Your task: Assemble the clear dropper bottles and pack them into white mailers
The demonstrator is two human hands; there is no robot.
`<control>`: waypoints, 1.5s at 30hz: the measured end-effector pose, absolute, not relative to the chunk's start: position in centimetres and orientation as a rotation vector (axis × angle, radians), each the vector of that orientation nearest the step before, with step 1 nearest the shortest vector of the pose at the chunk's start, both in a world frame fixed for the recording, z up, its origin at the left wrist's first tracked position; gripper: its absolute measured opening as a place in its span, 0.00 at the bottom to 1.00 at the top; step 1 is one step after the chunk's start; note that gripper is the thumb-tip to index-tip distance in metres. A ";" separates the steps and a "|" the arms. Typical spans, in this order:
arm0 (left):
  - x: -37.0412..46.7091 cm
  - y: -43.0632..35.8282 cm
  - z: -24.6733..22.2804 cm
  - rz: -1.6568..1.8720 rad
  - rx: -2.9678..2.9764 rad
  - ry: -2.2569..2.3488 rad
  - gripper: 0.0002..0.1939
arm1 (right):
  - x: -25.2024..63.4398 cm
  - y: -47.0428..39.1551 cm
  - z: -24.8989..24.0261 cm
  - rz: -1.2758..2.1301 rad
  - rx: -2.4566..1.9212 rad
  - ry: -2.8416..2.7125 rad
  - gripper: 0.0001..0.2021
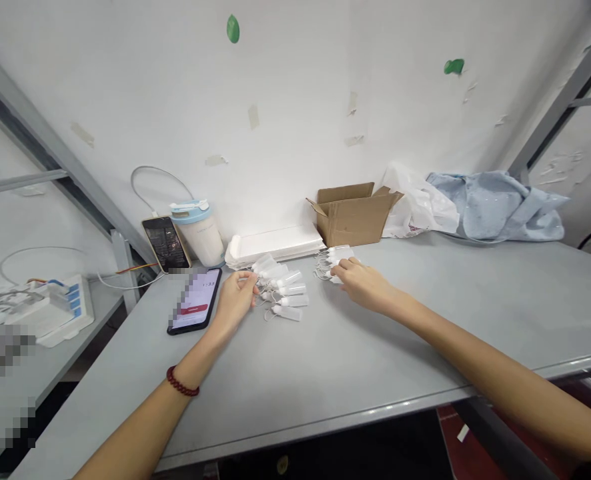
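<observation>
A spread of small translucent plastic tubes [291,300] with white caps and thin string loops lies on the grey table. My left hand [236,295] is at the left edge of this spread, its thumb and fingers pinched together beside the strings. What they pinch, if anything, is too small to make out. Further right lies a smaller row of the same tubes [341,251], strings pointing left. Over the near end of that row, my right hand [364,283] has its fingers curled down on a tube, which they partly hide.
Behind the tubes are a stack of flat white cartons [280,243] and an open cardboard box [358,219]. A white plastic bag [418,203] and light blue fabric [500,207] lie right. At left are a lit phone [198,303], another phone [166,243] and a cup [203,237].
</observation>
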State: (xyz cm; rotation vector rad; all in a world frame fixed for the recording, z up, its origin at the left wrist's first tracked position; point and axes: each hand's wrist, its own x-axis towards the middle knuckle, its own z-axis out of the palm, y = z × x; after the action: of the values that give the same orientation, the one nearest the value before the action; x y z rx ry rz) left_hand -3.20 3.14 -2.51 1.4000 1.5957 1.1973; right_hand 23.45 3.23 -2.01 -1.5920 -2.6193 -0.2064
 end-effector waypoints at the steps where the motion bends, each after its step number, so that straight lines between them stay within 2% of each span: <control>1: -3.2 3.1 -2.4 1.221 1.414 1.610 0.12 | 23.4 3.2 -1.9 -0.211 -1.597 -2.619 0.12; 9: -2.0 1.7 -1.9 1.288 1.626 1.551 0.12 | 22.7 2.8 -0.8 -0.399 -1.739 -2.621 0.09; 13: -1.2 0.8 -2.0 1.255 1.683 1.487 0.11 | 22.7 2.6 -0.6 -0.392 -1.763 -2.619 0.10; 19: -0.4 -0.2 -1.8 1.175 1.715 1.448 0.10 | 22.7 2.8 -1.1 -0.354 -1.724 -2.641 0.05; 30: 0.1 -0.7 -1.8 1.127 1.741 1.425 0.09 | 22.1 1.9 -0.7 -0.128 -1.608 -2.641 0.07; 37: 0.1 -0.7 -1.9 1.114 1.731 1.414 0.10 | 22.2 1.8 -0.4 0.016 -1.480 -2.339 0.10; 45: 0.3 -0.9 -1.9 1.086 1.740 1.400 0.11 | 22.1 1.5 0.4 0.280 -1.243 -1.960 0.09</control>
State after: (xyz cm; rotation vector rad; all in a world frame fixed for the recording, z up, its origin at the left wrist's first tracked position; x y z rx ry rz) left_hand 0.30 -0.91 -1.92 1.7400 1.4004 1.0856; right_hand 22.13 1.55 0.42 -1.2430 -1.9596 0.2801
